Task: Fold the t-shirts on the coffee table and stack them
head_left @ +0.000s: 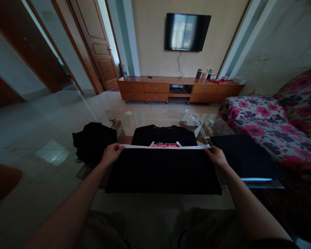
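A black T-shirt (pixel 163 169) with a white hem and a red printed front lies on the glass table, its lower part turned up toward the collar. At the left end of the white hem, my left hand (pixel 112 154) pinches the cloth between thumb and fingers. The right end of the same hem is gripped by my right hand (pixel 216 157). Between them the edge is stretched straight across, covering part of the print. Left of my left hand sits a crumpled heap of black cloth (pixel 93 141). A flat dark folded garment (pixel 246 157) rests to the right of my right hand.
The glass coffee table (pixel 155 119) has a patterned border. A flowered sofa (pixel 259 114) stands along the right. Beyond the table is a low wooden TV cabinet (pixel 155 88) bearing several bottles (pixel 206 74), below a wall-mounted television (pixel 188 32).
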Demonstrator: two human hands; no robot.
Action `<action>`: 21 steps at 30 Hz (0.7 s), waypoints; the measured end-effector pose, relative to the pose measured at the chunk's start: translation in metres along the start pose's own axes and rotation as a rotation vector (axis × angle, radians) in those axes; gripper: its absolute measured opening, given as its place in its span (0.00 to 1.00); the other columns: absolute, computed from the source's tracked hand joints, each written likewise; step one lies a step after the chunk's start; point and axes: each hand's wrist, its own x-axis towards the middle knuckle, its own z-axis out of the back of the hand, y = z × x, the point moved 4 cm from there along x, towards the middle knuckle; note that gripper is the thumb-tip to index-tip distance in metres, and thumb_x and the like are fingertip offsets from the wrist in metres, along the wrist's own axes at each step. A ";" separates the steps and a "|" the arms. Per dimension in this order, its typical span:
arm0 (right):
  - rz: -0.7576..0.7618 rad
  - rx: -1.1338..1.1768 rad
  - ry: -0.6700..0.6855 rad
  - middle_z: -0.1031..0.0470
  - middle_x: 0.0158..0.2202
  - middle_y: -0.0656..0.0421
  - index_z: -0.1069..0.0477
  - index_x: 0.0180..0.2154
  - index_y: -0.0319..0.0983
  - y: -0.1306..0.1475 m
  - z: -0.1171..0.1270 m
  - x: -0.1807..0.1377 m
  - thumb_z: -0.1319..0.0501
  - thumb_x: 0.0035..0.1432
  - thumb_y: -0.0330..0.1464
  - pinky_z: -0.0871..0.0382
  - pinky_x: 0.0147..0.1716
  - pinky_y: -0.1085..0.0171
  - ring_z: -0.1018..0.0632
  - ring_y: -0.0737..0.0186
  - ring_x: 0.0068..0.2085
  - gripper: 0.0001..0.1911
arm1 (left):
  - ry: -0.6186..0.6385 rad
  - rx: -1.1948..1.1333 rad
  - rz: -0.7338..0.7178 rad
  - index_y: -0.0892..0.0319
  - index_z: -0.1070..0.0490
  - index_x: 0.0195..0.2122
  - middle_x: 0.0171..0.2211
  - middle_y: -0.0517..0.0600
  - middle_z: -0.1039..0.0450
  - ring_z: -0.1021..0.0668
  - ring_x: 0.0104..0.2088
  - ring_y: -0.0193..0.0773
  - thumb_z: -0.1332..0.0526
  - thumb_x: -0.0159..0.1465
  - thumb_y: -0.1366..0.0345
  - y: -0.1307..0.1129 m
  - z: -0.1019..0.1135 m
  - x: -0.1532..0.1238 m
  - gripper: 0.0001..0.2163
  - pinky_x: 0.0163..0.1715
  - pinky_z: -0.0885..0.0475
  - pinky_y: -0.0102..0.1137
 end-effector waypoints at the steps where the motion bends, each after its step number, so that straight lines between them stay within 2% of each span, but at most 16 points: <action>1: 0.003 -0.064 0.002 0.18 0.35 0.52 0.21 0.43 0.36 -0.005 -0.003 0.002 0.35 0.57 0.42 0.29 0.34 0.65 0.19 0.56 0.36 0.18 | 0.006 0.070 -0.003 0.58 0.22 0.39 0.37 0.53 0.18 0.19 0.38 0.46 0.38 0.59 0.47 -0.001 -0.002 0.000 0.18 0.38 0.30 0.32; 5: 0.027 -0.167 0.022 0.18 0.41 0.48 0.21 0.46 0.36 -0.015 -0.012 0.004 0.37 0.61 0.42 0.30 0.37 0.63 0.18 0.53 0.40 0.18 | 0.043 0.221 -0.017 0.57 0.24 0.37 0.36 0.53 0.19 0.20 0.37 0.45 0.40 0.63 0.52 -0.010 -0.007 -0.003 0.14 0.37 0.32 0.32; 10: 0.027 -0.171 -0.011 0.18 0.40 0.49 0.23 0.47 0.36 -0.014 -0.009 0.005 0.40 0.63 0.41 0.30 0.39 0.62 0.18 0.53 0.41 0.18 | -0.056 0.203 -0.106 0.57 0.27 0.41 0.39 0.54 0.21 0.20 0.39 0.45 0.45 0.68 0.53 -0.029 -0.008 -0.008 0.14 0.40 0.31 0.32; 15: -0.011 -0.207 -0.060 0.19 0.46 0.45 0.25 0.49 0.35 -0.009 -0.010 0.000 0.40 0.64 0.39 0.30 0.46 0.58 0.19 0.49 0.46 0.18 | -0.017 0.252 -0.147 0.56 0.30 0.45 0.39 0.54 0.23 0.20 0.40 0.45 0.48 0.71 0.58 -0.032 -0.020 -0.011 0.11 0.43 0.30 0.34; 17: -0.029 -0.215 -0.071 0.20 0.46 0.44 0.26 0.51 0.34 -0.004 -0.010 -0.005 0.41 0.64 0.39 0.29 0.48 0.57 0.20 0.48 0.47 0.19 | -0.043 0.276 -0.162 0.57 0.31 0.47 0.41 0.55 0.24 0.21 0.42 0.47 0.48 0.70 0.60 -0.034 -0.022 -0.013 0.10 0.46 0.29 0.36; 19: 0.024 -0.222 -0.135 0.22 0.48 0.42 0.30 0.55 0.32 0.007 -0.007 -0.012 0.41 0.64 0.38 0.30 0.50 0.56 0.21 0.47 0.49 0.22 | -0.124 0.328 -0.222 0.60 0.32 0.50 0.45 0.59 0.26 0.23 0.47 0.49 0.46 0.70 0.61 -0.042 -0.020 -0.017 0.12 0.51 0.30 0.40; 21: 0.146 -0.261 -0.210 0.26 0.53 0.39 0.34 0.59 0.31 0.024 -0.005 -0.022 0.43 0.65 0.37 0.32 0.54 0.53 0.25 0.44 0.54 0.25 | -0.175 0.397 -0.313 0.61 0.32 0.54 0.51 0.62 0.29 0.25 0.52 0.53 0.45 0.69 0.60 -0.054 -0.020 -0.025 0.16 0.55 0.31 0.45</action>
